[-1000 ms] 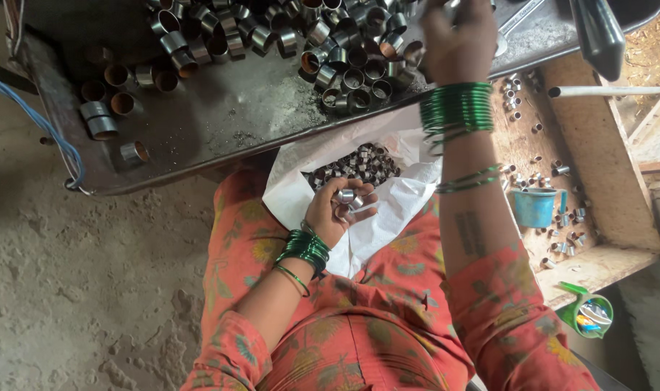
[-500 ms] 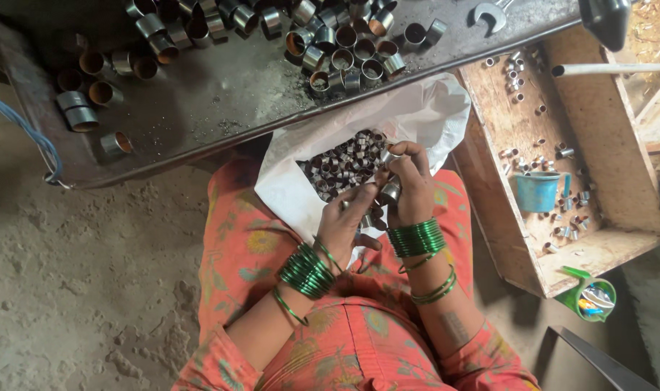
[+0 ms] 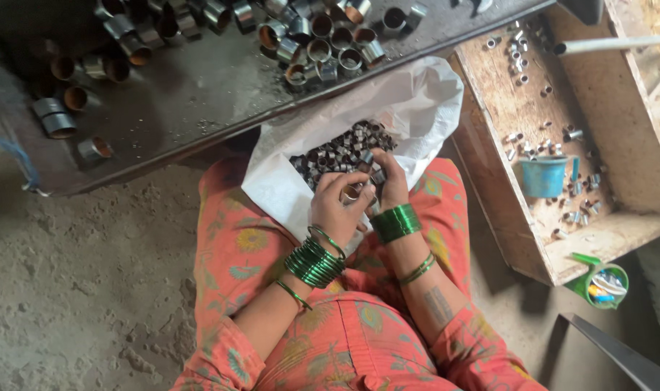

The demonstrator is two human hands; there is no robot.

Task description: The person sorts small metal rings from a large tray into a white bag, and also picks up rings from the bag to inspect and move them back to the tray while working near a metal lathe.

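Both hands are now meeting over the white sack lying open on the lap, which is full of small metal bushings. The left hand is curling around one small metal ring, fingers closed loosely about it at the sack's 6 o'clock edge. The right hand, which a second ago was stretching up to the metal tray at 12 o'clock, is now down beside the left, its fingertips dipping into the pile; whether it is pinching a piece I cannot tell. Green bangles are stacking on both wrists. Larger steel sleeves are sitting along the tray's far edge. At 3 o'clock a wooden box is holding scattered small parts and a blue cup; a green cup is standing at 4 o'clock.
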